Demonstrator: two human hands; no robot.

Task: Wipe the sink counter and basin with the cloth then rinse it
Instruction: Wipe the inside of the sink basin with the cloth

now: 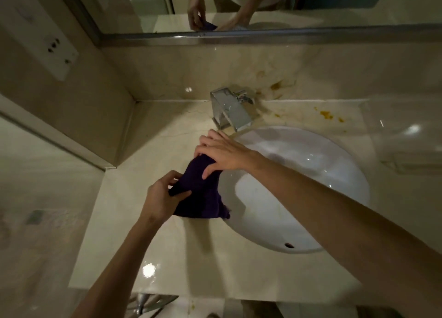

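A dark purple cloth hangs bunched over the left rim of the white oval basin, held between both hands. My left hand pinches its lower left edge. My right hand grips its upper end, fingers curled over the fabric. The beige marble counter surrounds the basin. Orange-brown stains mark the counter at the back right and the backsplash behind the tap.
A square chrome faucet stands at the back of the basin. The mirror above reflects the hands. A wall socket plate is on the left wall. A clear soap dish sits at the far right.
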